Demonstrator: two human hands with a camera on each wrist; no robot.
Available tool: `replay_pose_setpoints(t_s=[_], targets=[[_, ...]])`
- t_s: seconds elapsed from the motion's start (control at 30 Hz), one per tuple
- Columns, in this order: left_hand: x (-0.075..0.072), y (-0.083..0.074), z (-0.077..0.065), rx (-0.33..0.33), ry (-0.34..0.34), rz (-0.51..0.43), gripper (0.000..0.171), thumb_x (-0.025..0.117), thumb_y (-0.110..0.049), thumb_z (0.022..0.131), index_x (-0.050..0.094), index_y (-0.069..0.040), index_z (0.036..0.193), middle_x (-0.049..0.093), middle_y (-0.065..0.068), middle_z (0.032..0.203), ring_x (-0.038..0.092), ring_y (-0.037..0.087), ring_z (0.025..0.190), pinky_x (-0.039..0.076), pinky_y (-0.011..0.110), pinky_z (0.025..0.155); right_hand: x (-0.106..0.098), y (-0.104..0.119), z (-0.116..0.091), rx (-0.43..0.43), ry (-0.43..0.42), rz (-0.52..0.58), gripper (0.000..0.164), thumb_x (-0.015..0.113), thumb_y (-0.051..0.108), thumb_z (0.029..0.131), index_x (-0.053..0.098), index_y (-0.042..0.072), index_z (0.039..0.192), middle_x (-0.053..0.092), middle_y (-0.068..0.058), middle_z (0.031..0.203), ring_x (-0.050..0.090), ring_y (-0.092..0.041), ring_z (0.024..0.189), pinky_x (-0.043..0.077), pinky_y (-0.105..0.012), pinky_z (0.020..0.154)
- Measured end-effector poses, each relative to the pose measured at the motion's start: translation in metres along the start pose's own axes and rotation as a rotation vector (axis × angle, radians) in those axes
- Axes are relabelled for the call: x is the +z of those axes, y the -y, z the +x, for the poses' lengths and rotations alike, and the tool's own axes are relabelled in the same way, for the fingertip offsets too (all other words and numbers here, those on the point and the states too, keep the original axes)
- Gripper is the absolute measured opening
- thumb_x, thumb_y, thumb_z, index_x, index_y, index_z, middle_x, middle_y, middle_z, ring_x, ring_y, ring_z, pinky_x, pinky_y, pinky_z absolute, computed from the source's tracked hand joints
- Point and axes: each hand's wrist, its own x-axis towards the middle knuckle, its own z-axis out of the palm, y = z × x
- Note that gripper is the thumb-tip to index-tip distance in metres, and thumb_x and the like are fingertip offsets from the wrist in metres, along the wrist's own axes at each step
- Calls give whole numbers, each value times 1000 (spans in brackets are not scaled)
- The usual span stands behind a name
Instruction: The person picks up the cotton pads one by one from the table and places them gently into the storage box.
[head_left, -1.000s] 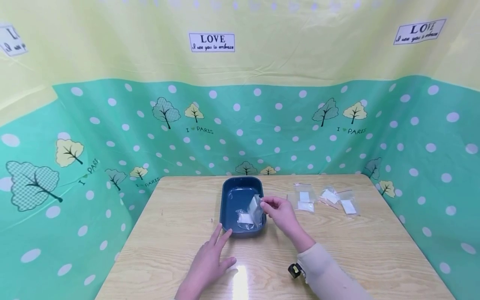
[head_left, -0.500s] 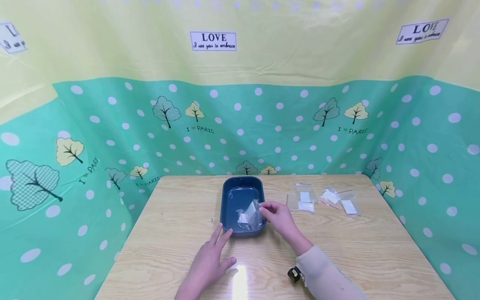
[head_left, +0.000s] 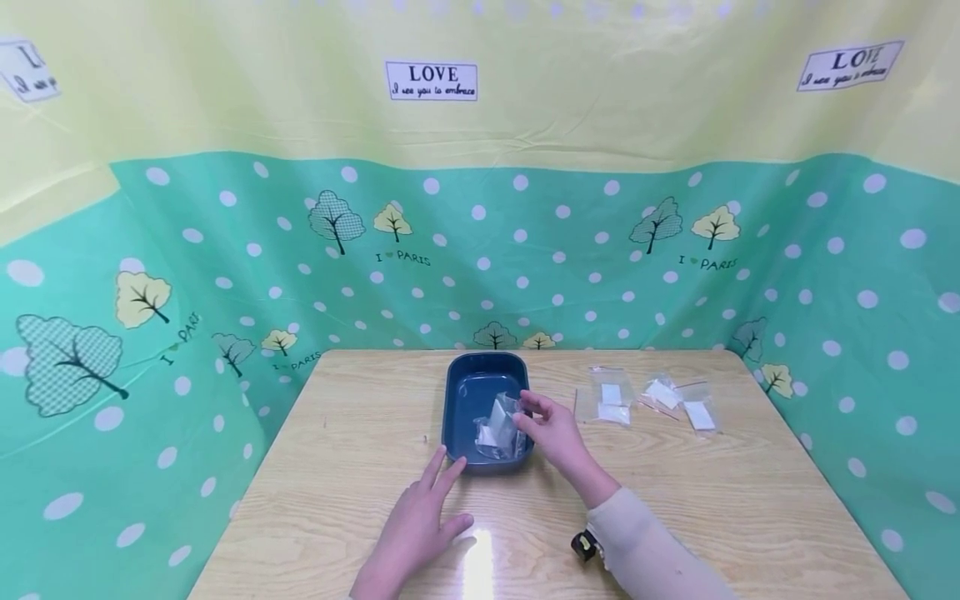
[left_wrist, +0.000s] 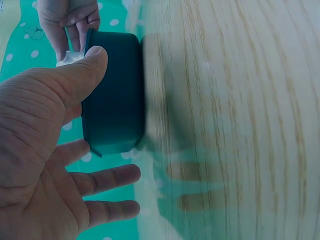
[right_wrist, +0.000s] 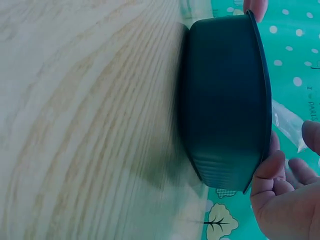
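Observation:
A dark blue rectangular tray [head_left: 448, 400] stands on the table, holding small clear plastic bags with white contents. One such bag [head_left: 501, 415] leans up near the tray's right wall, over another bag [head_left: 486, 435] lying lower. My right hand [head_left: 553, 429] is at the tray's right rim, thumb and fingers parted beside the leaning bag's upper edge. In the right wrist view the bag [right_wrist: 288, 122] shows above the rim, near the thumb. My left hand [head_left: 416, 521] has its fingers spread, fingertips at the tray's near left corner.
Several clear bags with white pieces lie right of the tray, among them a bag [head_left: 611, 392] and a bag [head_left: 701, 415]. The wooden table [head_left: 337, 500] is bounded by a green dotted curtain [head_left: 405, 308]. A black device [head_left: 584, 546] is at the right sleeve.
The right hand lowered the pinched bag into the tray, then its thumb and fingers parted from it. The bag now leans further left. The left hand has stayed in place.

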Motion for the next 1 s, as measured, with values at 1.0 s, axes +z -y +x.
replay_pose_setpoints(t_s=[1.0], targets=[[1, 0, 0, -2, 12, 14, 85, 83, -42, 92, 45, -21, 164, 28, 20, 176, 64, 57, 124, 56, 71, 101, 8, -1, -8, -206, 90, -326, 30, 72, 26, 104, 75, 12, 130, 78, -1, 115, 67, -13, 97, 63, -28, 84]])
